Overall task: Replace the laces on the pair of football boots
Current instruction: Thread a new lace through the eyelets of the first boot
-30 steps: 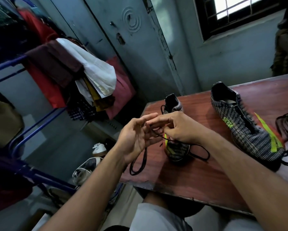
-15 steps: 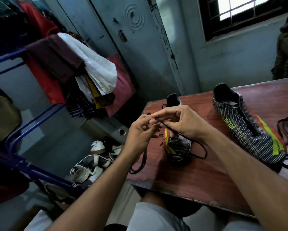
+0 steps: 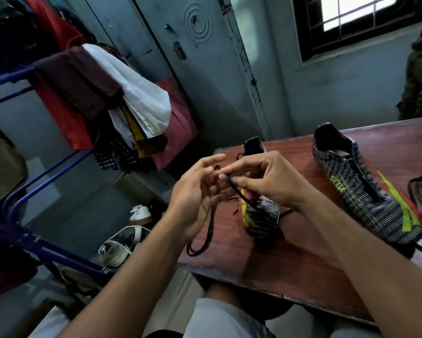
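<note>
Both forearms extended forward, hands raised together. Left hand (image 3: pixel 195 198) palm up, fingers loosely spread. Right hand (image 3: pixel 266 181) curled, thumb and forefinger pinched.

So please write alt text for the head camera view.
Two hands work a black lace above a football boot on a wooden table; the right hand pinches it, the left hand touches it. A second boot lies to the right.
</note>
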A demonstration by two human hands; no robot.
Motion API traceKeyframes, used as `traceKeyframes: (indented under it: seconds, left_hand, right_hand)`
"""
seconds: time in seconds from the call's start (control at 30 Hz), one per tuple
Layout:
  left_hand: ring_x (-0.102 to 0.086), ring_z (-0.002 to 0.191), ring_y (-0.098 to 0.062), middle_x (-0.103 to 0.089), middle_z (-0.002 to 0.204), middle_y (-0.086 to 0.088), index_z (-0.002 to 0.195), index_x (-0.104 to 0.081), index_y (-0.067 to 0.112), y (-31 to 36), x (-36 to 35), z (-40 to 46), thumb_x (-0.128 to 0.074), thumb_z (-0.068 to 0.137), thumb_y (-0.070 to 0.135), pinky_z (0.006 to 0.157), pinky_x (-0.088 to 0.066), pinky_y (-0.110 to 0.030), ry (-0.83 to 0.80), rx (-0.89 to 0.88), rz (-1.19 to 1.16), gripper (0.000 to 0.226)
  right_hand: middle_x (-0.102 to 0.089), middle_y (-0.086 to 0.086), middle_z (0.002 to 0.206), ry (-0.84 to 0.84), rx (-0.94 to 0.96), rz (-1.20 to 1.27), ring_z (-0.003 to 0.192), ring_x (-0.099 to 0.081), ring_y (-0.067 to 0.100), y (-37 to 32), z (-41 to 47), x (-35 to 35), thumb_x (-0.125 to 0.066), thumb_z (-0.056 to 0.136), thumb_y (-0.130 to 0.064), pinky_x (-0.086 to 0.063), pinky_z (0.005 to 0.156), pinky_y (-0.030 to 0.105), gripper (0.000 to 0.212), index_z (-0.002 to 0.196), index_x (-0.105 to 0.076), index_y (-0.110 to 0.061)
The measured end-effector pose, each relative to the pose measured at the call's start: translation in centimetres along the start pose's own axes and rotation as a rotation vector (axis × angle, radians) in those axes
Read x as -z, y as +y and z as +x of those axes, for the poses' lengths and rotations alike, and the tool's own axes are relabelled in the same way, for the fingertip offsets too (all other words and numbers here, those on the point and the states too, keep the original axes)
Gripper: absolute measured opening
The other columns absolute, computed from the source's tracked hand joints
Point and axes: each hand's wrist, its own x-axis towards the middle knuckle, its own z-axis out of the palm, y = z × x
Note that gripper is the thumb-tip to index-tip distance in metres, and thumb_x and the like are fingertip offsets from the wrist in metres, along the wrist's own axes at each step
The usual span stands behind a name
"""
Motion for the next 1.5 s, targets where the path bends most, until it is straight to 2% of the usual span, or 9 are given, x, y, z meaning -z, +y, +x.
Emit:
traceKeyframes:
  seconds: [0.3, 0.4, 0.57, 0.7, 0.83, 1.0, 1.17, 1.4, 1.5]
  left_hand:
    - [-0.072, 0.101, -0.032, -0.073, 0.117, -0.02, 0.13, -0.062, 0.008, 1.5, 2.0, -2.9, -0.044, 0.105, 0.007, 0.096, -0.058, -0.046, -0.106, 0.135, 0.255, 0.031]
    - [-0.074, 0.096, -0.028, -0.077, 0.108, -0.011, 0.127, -0.063, 0.011, 0.7, 3.0, -3.2, -0.068, 0.097, 0.013, 0.093, -0.057, -0.044, -0.093, 0.073, 0.377, 0.03]
    - [-0.067, 0.074, -0.02, -0.078, 0.101, -0.013, 0.118, -0.071, 0.008, 0.6, 3.9, -4.4, -0.074, 0.091, 0.004, 0.069, -0.059, -0.031, -0.035, 0.069, 0.517, 0.027]
    - [-0.067, 0.064, -0.002, -0.078, 0.081, 0.009, 0.103, -0.08, 0.024, 1.7, 4.7, -5.4, -0.078, 0.091, 0.022, 0.065, -0.056, -0.03, 0.059, -0.061, 1.06, 0.012]
    - [-0.066, 0.067, 0.002, -0.074, 0.074, 0.013, 0.086, -0.081, 0.029, 2.4, 5.0, -6.1, -0.074, 0.093, 0.038, 0.066, -0.056, -0.028, 0.059, -0.103, 1.323, 0.014]
    - [-0.051, 0.053, -0.016, -0.065, 0.066, -0.005, 0.081, -0.073, 0.006, 3.2, 5.7, -6.3, -0.065, 0.101, 0.032, 0.049, -0.041, -0.022, -0.137, 0.195, 0.949, 0.034]
    - [-0.03, 0.054, -0.008, -0.044, 0.062, 0.008, 0.081, -0.064, 0.013, 3.3, 7.1, -6.6, -0.055, 0.106, 0.032, 0.054, -0.023, -0.029, -0.167, 0.12, 0.777, 0.033]
    - [-0.055, 0.071, -0.011, -0.063, 0.075, 0.001, 0.088, -0.071, 0.005, 3.8, 7.5, -6.5, -0.055, 0.104, 0.026, 0.066, -0.046, -0.017, -0.233, 0.041, 0.704, 0.031]
    - [-0.059, 0.078, -0.005, -0.067, 0.083, -0.002, 0.091, -0.073, 0.006, 3.4, 7.6, -5.7, -0.056, 0.104, 0.024, 0.073, -0.046, -0.016, -0.215, 0.002, 0.718, 0.028]
  right_hand:
    - [-0.057, -0.001, 0.098, -0.031, 0.257, -0.547, 0.089, -0.058, 0.018, 1.3, -0.3, -2.4, -0.076, 0.09, -0.031, -0.051, 0.08, 0.039, 0.016, 0.098, -0.079, -0.018]
    - [-0.058, 0.0, 0.101, -0.021, 0.349, -0.687, 0.092, -0.053, 0.021, 1.6, -0.5, -2.9, -0.072, 0.091, -0.034, -0.047, 0.083, 0.037, 0.019, 0.095, -0.078, -0.016]
    - [-0.063, -0.006, 0.099, -0.069, 0.392, -0.729, 0.094, -0.058, 0.017, 1.9, -0.7, -4.3, -0.072, 0.088, -0.037, -0.046, 0.082, 0.044, 0.016, 0.096, -0.078, -0.025]
    - [-0.07, -0.009, 0.101, -0.109, 0.32, -0.555, 0.094, -0.066, 0.007, 1.8, -0.8, -4.8, -0.082, 0.086, -0.032, -0.048, 0.091, 0.027, 0.026, 0.103, -0.07, -0.017]
    - [-0.072, -0.007, 0.104, -0.189, 0.324, -0.706, 0.099, -0.066, 0.015, 2.9, -0.8, -4.8, -0.066, 0.093, -0.044, -0.052, 0.088, 0.043, 0.029, 0.108, -0.075, -0.021]
    - [-0.075, -0.003, 0.09, -0.185, 0.369, -0.703, 0.083, -0.068, 0.021, 3.7, -0.5, -4.2, -0.06, 0.097, -0.033, -0.055, 0.078, 0.042, 0.027, 0.102, -0.08, -0.016]
    - [-0.072, -0.003, 0.088, -0.07, 0.289, -0.712, 0.081, -0.061, 0.017, 4.0, -0.3, -2.2, -0.058, 0.096, -0.03, -0.049, 0.078, 0.031, 0.029, 0.107, -0.08, -0.015]
    - [-0.075, -0.012, 0.099, 0.275, 0.027, -0.597, 0.096, -0.067, 0.007, 4.2, -0.1, -0.5, -0.069, 0.096, -0.013, -0.051, 0.088, 0.026, 0.019, 0.108, -0.08, -0.021]
    - [-0.078, -0.006, 0.096, 0.447, -0.153, -0.319, 0.092, -0.072, 0.006, 4.0, 0.3, -0.1, -0.065, 0.099, -0.014, -0.055, 0.084, 0.026, 0.017, 0.104, -0.08, -0.018]
